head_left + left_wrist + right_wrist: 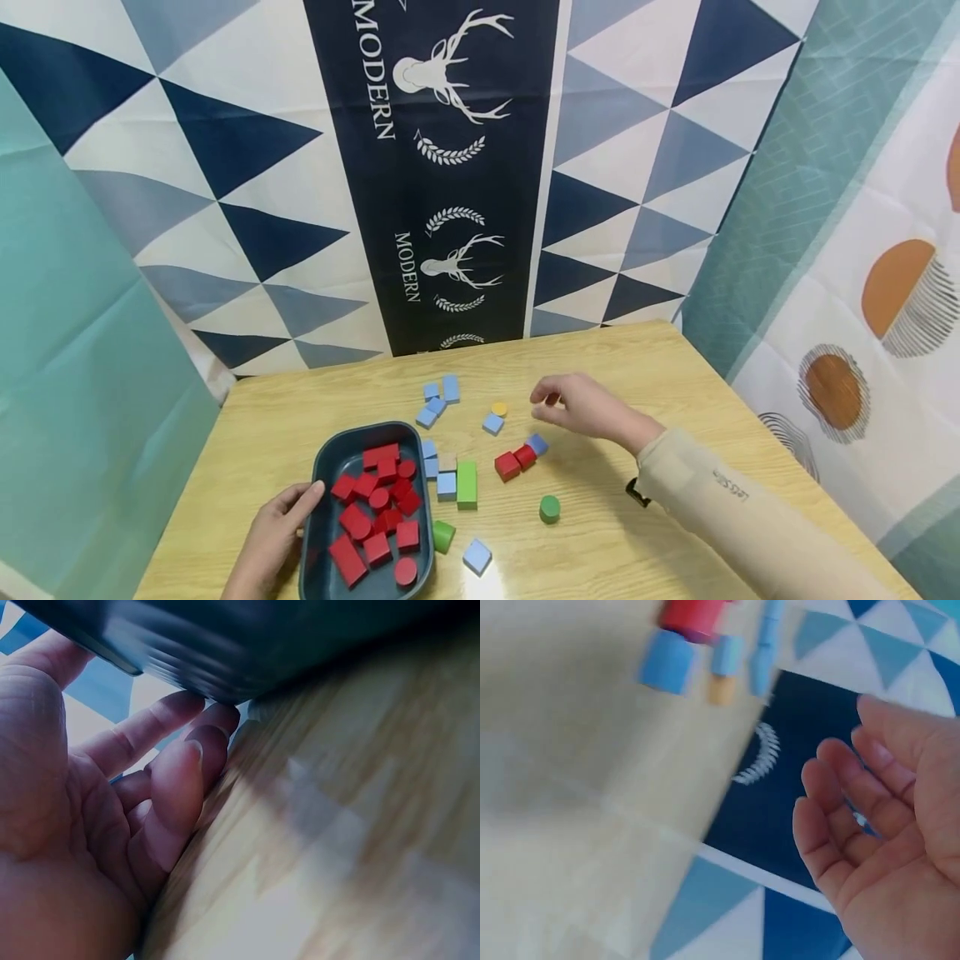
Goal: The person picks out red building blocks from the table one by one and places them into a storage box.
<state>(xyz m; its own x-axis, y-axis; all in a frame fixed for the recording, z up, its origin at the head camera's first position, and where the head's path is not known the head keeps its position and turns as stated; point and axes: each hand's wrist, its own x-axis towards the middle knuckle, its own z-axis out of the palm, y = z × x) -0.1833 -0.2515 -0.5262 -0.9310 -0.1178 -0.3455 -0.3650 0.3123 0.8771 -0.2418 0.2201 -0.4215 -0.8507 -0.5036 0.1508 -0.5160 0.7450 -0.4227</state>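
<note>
My left hand [273, 533] grips the left rim of a dark blue tray [347, 460]. Its thumb lies on the rim and, in the left wrist view, the fingers curl against the outer wall of the tray [225, 649]. Red wooden blocks, several of them, fill the tray. Over the table's right half hovers my right hand [576, 406], empty, its fingers loosely bent. Nearest it are a yellow disc [499, 409], a light blue block [492, 424] and a darker blue block [537, 444]. Two red blocks [507, 466] adjoin the darker one.
Light blue blocks [451, 389] lie behind the tray. Along its right side are more blue ones, a beige block [447, 462], a long green block [467, 485] and a short green piece [443, 536]. A green cylinder [550, 509] stands on the wooden table [630, 533]; patterned cloth hangs behind.
</note>
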